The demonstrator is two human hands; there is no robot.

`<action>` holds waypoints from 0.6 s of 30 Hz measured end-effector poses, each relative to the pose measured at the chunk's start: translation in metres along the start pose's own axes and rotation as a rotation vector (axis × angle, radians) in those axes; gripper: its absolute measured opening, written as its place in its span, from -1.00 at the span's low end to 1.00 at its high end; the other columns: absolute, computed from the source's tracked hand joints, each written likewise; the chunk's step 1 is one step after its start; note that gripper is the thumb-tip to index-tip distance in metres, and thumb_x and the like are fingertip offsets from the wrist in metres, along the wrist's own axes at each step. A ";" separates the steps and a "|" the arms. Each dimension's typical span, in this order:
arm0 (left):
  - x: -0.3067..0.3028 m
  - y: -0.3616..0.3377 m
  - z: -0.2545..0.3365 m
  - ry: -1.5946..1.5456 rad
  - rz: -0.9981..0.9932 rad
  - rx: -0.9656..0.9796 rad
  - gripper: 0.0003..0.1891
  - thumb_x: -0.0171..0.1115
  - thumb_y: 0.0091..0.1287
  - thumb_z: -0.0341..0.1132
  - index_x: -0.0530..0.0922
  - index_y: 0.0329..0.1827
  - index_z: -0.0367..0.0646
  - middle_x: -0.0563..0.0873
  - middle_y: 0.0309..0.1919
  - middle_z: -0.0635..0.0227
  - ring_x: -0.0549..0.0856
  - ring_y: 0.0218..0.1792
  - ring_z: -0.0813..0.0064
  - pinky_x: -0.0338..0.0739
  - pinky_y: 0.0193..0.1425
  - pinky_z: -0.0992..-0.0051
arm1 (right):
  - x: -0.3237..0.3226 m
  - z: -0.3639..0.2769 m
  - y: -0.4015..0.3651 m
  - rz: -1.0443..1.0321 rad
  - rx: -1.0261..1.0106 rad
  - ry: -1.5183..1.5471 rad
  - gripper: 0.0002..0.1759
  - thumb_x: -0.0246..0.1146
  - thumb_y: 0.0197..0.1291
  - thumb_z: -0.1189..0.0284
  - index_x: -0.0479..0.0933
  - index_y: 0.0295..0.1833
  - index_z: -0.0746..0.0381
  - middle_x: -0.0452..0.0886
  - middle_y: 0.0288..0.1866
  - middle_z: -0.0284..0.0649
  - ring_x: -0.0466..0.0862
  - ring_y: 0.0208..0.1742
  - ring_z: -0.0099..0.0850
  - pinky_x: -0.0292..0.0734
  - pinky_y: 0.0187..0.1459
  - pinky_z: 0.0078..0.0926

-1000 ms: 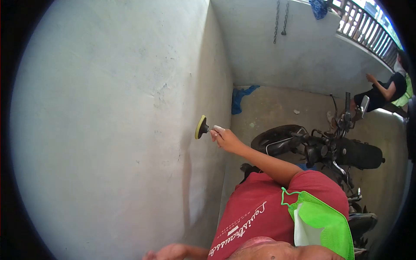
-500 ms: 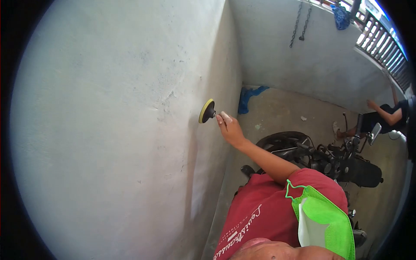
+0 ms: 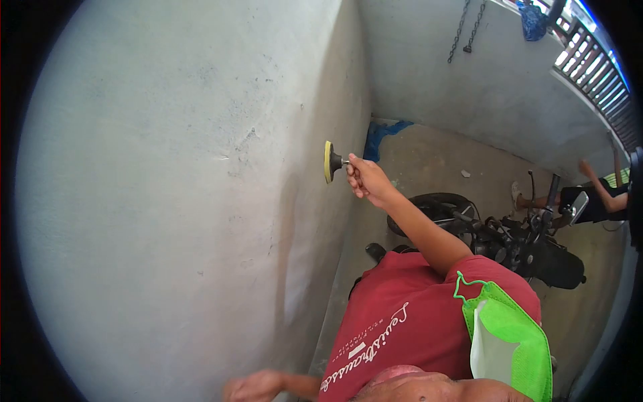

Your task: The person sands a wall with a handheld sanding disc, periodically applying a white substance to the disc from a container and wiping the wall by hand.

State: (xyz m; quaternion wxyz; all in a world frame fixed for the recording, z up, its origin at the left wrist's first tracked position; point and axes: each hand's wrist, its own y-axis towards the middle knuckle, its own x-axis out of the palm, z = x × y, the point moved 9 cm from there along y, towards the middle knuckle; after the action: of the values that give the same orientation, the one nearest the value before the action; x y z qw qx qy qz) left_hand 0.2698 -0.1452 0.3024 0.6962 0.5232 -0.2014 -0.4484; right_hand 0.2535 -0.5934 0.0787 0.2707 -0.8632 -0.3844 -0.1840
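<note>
Pad (image 3: 333, 162), round, with a yellow face and a black back, is in the right hand (image 3: 368, 179), near the wall (image 3: 154, 174) that fills the left of the view. The fingers and thumb pinch the thin metal stem behind it, and the yellow face is turned toward the wall; whether it touches the surface, I cannot tell. The wall is pale grey, scuffed and pitted in places. The left hand (image 3: 254, 386) is low at the bottom edge, blurred and partly curled; I cannot tell whether it holds anything.

The person wears a red shirt (image 3: 429, 308) with white lettering, and a bright green mask (image 3: 526, 335) hangs by the shoulder. Beyond the right arm, a dark motorbike (image 3: 502, 244) stands on the floor (image 3: 435, 147). Blue plastic (image 3: 382, 136) lies in the corner, and two chains (image 3: 458, 33) hang against the far wall (image 3: 429, 94). Near a slatted railing (image 3: 596, 74) is a blue bag (image 3: 532, 23). Another person (image 3: 593, 201), partly cut off, is at the right edge.
</note>
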 end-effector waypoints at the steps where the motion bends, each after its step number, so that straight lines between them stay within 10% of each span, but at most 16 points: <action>1: 0.001 -0.002 0.000 -0.006 -0.003 -0.005 -0.62 -0.06 0.50 -0.04 0.39 -0.03 -0.25 0.48 -0.29 0.21 0.51 -0.28 0.31 0.42 -0.14 0.34 | 0.005 0.012 -0.002 -0.089 0.134 0.160 -0.57 -0.03 0.50 0.02 0.33 -0.36 0.08 0.33 -0.62 -0.45 0.26 -0.75 -0.65 0.16 -0.70 -0.70; 5: 0.084 -0.046 0.022 -0.293 -0.300 -0.073 -0.68 -0.01 0.52 -0.12 0.35 0.00 -0.26 0.45 -0.25 0.27 0.42 -0.31 0.45 0.35 -0.16 0.47 | 0.013 0.016 -0.018 -0.172 0.183 0.279 -0.58 -0.01 0.50 0.03 0.31 -0.37 0.06 0.30 -0.61 -0.47 0.19 -0.76 -0.67 0.10 -0.71 -0.72; 8: 0.154 -0.093 0.012 -0.527 -0.478 -0.513 -0.64 0.01 0.53 -0.08 0.36 0.06 -0.25 0.48 -0.15 0.29 0.45 -0.26 0.51 0.35 -0.16 0.50 | 0.020 0.006 -0.034 -0.215 0.146 0.273 -0.59 0.00 0.50 0.02 0.37 -0.30 0.10 0.38 -0.58 -0.48 0.34 -0.69 -0.66 0.15 -0.68 -0.74; 11: 0.196 -0.117 0.017 -0.595 -0.693 -0.638 -0.59 -0.01 0.53 -0.03 0.36 0.15 -0.22 0.51 -0.08 0.31 0.49 -0.20 0.54 0.37 -0.10 0.50 | 0.010 -0.023 -0.050 -0.016 -0.150 -0.074 -0.66 0.12 0.46 0.13 0.51 -0.18 0.20 0.48 -0.54 -0.42 0.43 -0.65 -0.64 0.26 -0.65 -0.68; 13: 0.203 -0.116 0.019 -0.647 -0.693 -0.624 -0.57 -0.01 0.54 -0.02 0.36 0.20 -0.21 0.53 -0.03 0.33 0.51 -0.16 0.55 0.38 -0.04 0.48 | -0.001 -0.070 -0.087 0.359 -0.889 -0.769 -0.77 0.24 0.38 0.31 0.62 -0.04 0.26 0.57 -0.48 -0.35 0.52 -0.61 -0.62 0.37 -0.60 -0.59; 18: 0.234 -0.116 0.038 -0.712 -0.790 -0.602 -0.47 0.06 0.48 0.09 0.34 0.23 -0.20 0.51 0.05 0.31 0.52 -0.04 0.48 0.39 0.07 0.44 | -0.031 -0.052 -0.093 0.325 -0.694 -0.670 -0.75 0.24 0.31 0.54 0.64 0.07 0.29 0.69 -0.29 -0.30 0.58 -0.51 -0.66 0.51 -0.51 -0.66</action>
State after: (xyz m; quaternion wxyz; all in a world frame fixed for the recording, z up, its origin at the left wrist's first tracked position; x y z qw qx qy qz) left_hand 0.3142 -0.3671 0.1671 0.4846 0.1565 -0.0772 -0.8572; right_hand 0.1566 -0.5904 0.1334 -0.1450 -0.9625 -0.2272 0.0306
